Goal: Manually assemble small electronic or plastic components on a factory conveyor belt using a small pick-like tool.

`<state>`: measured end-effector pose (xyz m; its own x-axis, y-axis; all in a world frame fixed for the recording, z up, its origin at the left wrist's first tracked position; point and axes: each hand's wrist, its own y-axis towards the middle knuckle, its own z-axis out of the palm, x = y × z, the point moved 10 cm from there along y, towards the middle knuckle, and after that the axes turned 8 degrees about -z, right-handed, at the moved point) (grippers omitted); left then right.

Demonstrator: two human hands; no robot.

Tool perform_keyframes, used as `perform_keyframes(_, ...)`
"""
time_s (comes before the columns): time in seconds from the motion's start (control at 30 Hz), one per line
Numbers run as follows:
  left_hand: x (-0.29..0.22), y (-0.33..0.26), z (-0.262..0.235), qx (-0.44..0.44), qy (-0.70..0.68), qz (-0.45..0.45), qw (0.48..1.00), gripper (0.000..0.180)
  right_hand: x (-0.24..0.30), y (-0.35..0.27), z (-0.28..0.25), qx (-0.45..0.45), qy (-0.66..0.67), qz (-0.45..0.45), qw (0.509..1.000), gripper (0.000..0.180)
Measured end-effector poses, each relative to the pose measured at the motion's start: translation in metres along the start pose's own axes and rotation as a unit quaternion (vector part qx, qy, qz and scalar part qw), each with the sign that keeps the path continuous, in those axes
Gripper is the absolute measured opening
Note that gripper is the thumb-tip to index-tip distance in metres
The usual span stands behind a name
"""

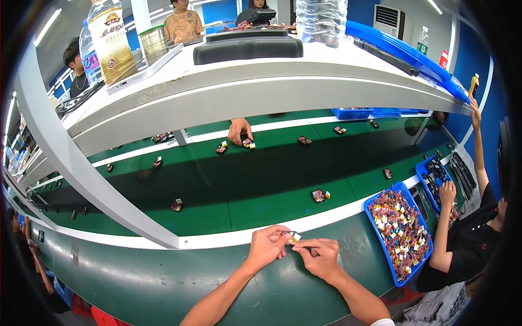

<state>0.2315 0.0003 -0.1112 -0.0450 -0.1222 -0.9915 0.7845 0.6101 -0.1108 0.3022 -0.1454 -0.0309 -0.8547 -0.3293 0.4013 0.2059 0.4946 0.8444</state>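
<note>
Your left hand (266, 245) pinches a small yellow-and-white component (294, 237) between curled fingers, just above the white near rail of the green conveyor belt (255, 190); your right hand (322, 257) meets it, fingertips narrowed on a thin dark part beside it; a blue plastic tray of mixed small pieces (401, 233) sits to your right.

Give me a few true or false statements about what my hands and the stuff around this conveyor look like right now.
1. Both hands pinch one small part together. True.
2. The blue bin to the right is empty. False: it is full of small colourful parts.
3. The belt is green. True.
4. No one else touches the belt. False: another person's hand reaches a part on its far side.
</note>
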Motion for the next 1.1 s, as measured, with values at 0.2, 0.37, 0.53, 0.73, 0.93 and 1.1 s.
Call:
perform_keyframes(0.2, -0.01, 0.003, -0.006, -0.022, 0.01, 0.027, 0.999, 0.015, -0.001, -0.001, -0.005, -0.037, 0.022, 0.003, 0.999, 0.014)
perform_keyframes(0.37, -0.039, 0.031, -0.081, -0.171, 0.01, 0.087, 0.981, 0.015, -0.018, -0.001, -0.025, -0.11, 0.037, 0.058, 0.992, 0.013)
perform_keyframes(0.53, -0.09, 0.025, -0.155, -0.406, 0.354, 0.151, 0.829, 0.019, -0.027, -0.004, -0.031, -0.115, 0.028, 0.067, 0.991, 0.015)
perform_keyframes(0.73, -0.126, 0.014, -0.112, -0.444, 0.489, 0.251, 0.708, 0.012, -0.027, -0.005, -0.031, -0.124, 0.022, 0.059, 0.99, 0.019)
perform_keyframes(0.93, -0.089, 0.109, 0.007, -0.066, 0.306, 0.195, 0.93, 0.018, -0.026, -0.008, -0.028, -0.09, -0.004, 0.048, 0.995, 0.015)
perform_keyframes(1.1, -0.071, 0.15, 0.04, -0.044, 0.45, 0.145, 0.88, 0.021, -0.03, -0.01, -0.022, -0.088, -0.005, 0.059, 0.994, 0.017)
